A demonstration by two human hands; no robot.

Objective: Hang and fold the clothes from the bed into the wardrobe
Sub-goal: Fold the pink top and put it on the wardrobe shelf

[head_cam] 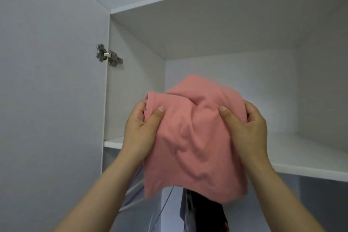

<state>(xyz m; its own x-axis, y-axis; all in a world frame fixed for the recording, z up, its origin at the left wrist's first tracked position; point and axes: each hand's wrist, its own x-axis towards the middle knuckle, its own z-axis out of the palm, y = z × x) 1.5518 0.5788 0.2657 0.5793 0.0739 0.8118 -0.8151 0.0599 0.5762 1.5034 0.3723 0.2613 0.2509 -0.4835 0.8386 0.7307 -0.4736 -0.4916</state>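
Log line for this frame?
left hand: grips folded pink cloth garment | right hand: grips it | place: before white wardrobe shelf

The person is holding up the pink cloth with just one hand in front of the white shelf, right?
Not quite: it is two hands, not one. The left hand grips one side of the pink cloth and the right hand grips the other, in front of the white shelf. The head view shows this.

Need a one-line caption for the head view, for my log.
A folded pink garment gripped by the left hand and right hand, raised in front of a white wardrobe shelf.
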